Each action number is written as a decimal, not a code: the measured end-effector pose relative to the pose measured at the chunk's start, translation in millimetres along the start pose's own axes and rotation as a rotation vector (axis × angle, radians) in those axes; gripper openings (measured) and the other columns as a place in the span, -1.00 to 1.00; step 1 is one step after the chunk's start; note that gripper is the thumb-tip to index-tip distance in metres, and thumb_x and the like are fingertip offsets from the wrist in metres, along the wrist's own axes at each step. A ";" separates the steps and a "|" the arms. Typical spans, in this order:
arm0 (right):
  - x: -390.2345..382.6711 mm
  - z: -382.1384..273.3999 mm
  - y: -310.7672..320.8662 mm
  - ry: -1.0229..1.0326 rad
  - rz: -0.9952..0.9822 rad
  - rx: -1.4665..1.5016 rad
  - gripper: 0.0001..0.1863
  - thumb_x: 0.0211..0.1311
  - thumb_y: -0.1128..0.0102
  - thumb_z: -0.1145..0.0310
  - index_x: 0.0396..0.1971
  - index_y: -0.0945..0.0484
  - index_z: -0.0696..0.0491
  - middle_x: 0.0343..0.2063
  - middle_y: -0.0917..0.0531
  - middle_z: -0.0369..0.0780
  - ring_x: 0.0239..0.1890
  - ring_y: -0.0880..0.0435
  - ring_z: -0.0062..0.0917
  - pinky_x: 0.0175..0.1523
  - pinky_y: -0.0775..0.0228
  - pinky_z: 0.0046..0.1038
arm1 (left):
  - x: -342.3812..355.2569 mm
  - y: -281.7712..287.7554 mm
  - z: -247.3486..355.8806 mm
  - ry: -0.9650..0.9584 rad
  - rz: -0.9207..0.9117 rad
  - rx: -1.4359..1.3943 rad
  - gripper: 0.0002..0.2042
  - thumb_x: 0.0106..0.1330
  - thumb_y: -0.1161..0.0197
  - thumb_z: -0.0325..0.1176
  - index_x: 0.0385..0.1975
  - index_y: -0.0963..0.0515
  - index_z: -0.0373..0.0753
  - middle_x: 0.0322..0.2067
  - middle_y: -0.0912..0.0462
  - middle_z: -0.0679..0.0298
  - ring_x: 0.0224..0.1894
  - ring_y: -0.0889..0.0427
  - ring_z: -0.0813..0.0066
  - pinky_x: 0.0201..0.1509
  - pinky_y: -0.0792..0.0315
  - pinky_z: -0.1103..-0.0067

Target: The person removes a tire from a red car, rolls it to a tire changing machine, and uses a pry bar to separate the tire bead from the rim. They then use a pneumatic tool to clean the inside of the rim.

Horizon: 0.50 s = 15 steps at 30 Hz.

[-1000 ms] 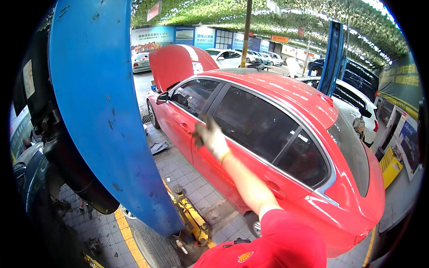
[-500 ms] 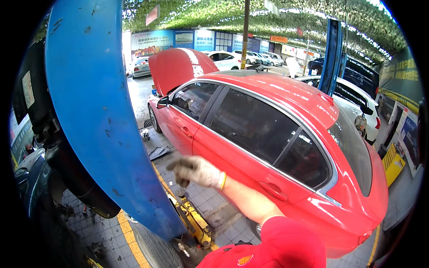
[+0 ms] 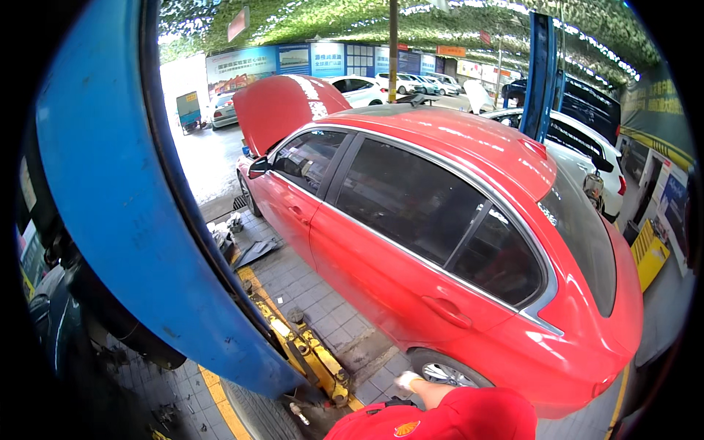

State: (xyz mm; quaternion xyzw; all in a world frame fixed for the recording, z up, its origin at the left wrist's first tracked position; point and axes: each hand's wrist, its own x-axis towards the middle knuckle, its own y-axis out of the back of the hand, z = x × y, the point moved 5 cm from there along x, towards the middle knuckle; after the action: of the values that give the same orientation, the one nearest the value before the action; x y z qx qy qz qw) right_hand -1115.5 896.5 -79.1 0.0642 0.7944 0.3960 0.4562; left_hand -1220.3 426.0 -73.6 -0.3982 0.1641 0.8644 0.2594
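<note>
My right hand (image 3: 408,380), in a pale glove, is low at the bottom centre, just left of the red car's rear wheel (image 3: 444,371); its fingers are too small and foreshortened to tell open or closed. My red-sleeved arm runs up to it from the lower edge. My left hand is out of the picture. The red car (image 3: 367,235) stands alongside with its bonnet (image 3: 282,103) raised. A yellow steel lift arm (image 3: 323,359) lies low at the foot of a blue lift post (image 3: 125,198), left of my hand.
A tyre (image 3: 257,414) lies at the lower left. Metal parts (image 3: 253,249) rest on the tiled floor near the car's front. A white car (image 3: 572,158) and a second blue post (image 3: 540,73) are beyond. A yellow striped panel (image 3: 645,257) stands at right; parked cars line the back.
My right hand has dropped from in front of the car's doors to low beside the rear wheel. The view has shifted, showing more of the left post's inner edge and the back-left area.
</note>
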 end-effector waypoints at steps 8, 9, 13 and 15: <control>-26.9 84.5 11.4 -0.072 -0.283 -0.079 -0.51 0.40 -0.12 0.01 0.12 -0.71 0.01 0.06 -0.76 -0.07 0.13 -0.76 -0.19 0.21 -0.59 -0.13 | -9.3 27.2 -8.0 0.025 0.120 0.064 -0.66 0.60 -0.20 -0.07 0.21 -0.58 -0.07 -0.07 -0.78 0.01 -0.09 -0.78 0.20 -0.15 -0.68 0.29; -33.6 81.8 17.0 -0.145 -0.242 0.087 -0.50 0.42 -0.08 0.00 0.11 -0.71 0.02 0.01 -0.79 -0.07 0.09 -0.78 -0.18 0.18 -0.59 -0.13 | -10.7 26.1 -8.2 0.012 0.130 0.085 -0.67 0.60 -0.20 -0.07 0.21 -0.58 -0.07 -0.08 -0.78 0.02 -0.09 -0.78 0.21 -0.15 -0.68 0.30; -44.5 73.5 51.1 -0.140 -0.067 0.272 -0.47 0.45 -0.03 -0.04 0.09 -0.69 0.07 -0.14 -0.84 -0.10 -0.09 -0.84 -0.21 0.09 -0.62 -0.15 | -3.2 11.8 14.6 -0.038 0.146 0.149 -0.68 0.60 -0.22 -0.09 0.20 -0.59 -0.05 -0.09 -0.79 0.03 -0.09 -0.79 0.25 -0.16 -0.68 0.32; -6.8 105.6 43.9 -0.088 0.060 0.329 -0.48 0.45 -0.04 -0.03 0.07 -0.70 0.08 -0.16 -0.84 -0.11 -0.15 -0.84 -0.22 0.05 -0.63 -0.16 | 9.9 -11.4 32.9 -0.116 0.122 0.272 -0.69 0.60 -0.22 -0.09 0.20 -0.60 -0.04 -0.10 -0.79 0.04 -0.09 -0.79 0.27 -0.16 -0.68 0.33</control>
State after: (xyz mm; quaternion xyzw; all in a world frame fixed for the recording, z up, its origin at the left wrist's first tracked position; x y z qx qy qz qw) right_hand -1041.0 983.4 -72.9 0.1788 0.8256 0.2707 0.4617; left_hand -1239.0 454.5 -61.4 -0.2983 0.2883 0.8699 0.2668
